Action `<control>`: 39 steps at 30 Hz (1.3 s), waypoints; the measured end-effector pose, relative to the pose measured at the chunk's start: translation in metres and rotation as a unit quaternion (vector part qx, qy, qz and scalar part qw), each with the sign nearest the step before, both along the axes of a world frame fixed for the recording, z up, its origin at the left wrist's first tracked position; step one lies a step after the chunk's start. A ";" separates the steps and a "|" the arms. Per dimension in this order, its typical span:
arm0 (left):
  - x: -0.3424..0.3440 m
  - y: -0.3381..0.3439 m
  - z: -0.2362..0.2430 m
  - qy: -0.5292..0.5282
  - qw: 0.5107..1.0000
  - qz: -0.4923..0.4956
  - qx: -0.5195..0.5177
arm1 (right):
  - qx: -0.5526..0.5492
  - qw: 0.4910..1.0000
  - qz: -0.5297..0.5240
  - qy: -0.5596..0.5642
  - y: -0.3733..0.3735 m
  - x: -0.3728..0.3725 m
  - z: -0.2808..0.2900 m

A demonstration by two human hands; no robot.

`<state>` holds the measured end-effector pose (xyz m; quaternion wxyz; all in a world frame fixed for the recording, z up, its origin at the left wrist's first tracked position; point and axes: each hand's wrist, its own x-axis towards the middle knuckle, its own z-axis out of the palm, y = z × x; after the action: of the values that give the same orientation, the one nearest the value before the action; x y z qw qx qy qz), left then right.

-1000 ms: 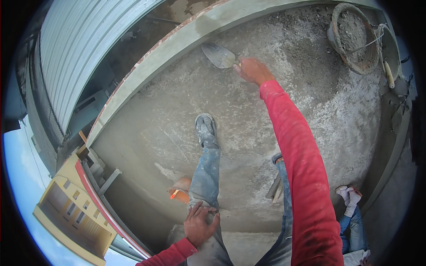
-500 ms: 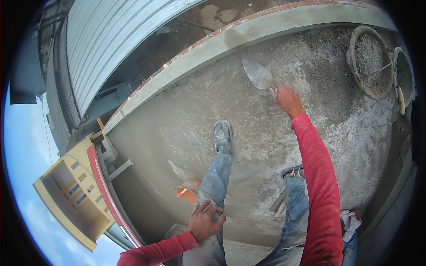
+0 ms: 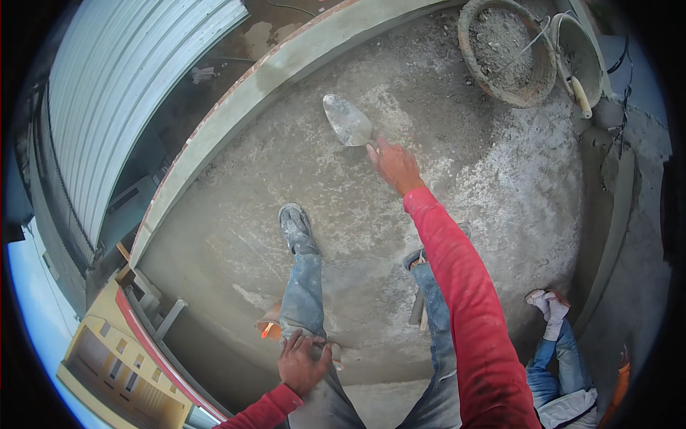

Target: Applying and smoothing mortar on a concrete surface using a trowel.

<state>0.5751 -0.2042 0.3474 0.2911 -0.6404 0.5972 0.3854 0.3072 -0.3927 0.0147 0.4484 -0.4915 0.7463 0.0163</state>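
The right hand (image 3: 397, 166) gripped the trowel (image 3: 347, 121), apparently to steer it. The left hand (image 3: 303, 363) lay spread on the knee (image 3: 303, 319), probably bracing.

Right hand (image 3: 395, 164) with trowel (image 3: 348, 121): room leftward over floor (image 3: 221, 207), between low wall (image 3: 286, 68) and left shoe (image 3: 294, 225). Low wall bars far side; bucket of grey mix (image 3: 504, 46) and second bucket (image 3: 584, 53) block far right corner. Ahead of left hand (image 3: 302, 365), left leg (image 3: 303, 286) and orange tub (image 3: 268, 327) just beside it stand in way. Co-worker's legs (image 3: 554, 357) block lower right.
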 end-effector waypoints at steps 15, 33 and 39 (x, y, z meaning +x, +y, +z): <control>-0.027 0.012 -0.007 -0.043 0.997 -0.057 0.008 | -0.007 0.996 0.089 -0.011 0.084 -0.085 -0.040; -0.097 0.014 -0.014 -0.112 0.986 -0.127 0.014 | -0.142 0.989 -0.051 0.002 0.150 -0.169 -0.056; -0.167 -0.076 -0.016 0.069 0.973 -0.213 -0.059 | -0.017 0.954 -0.257 -0.153 0.178 -0.176 0.042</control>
<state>0.4083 -0.2805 0.3318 0.2859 -0.4863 0.7602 0.3222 0.1309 -0.2143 0.0563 0.5380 -0.2872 0.7700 -0.1878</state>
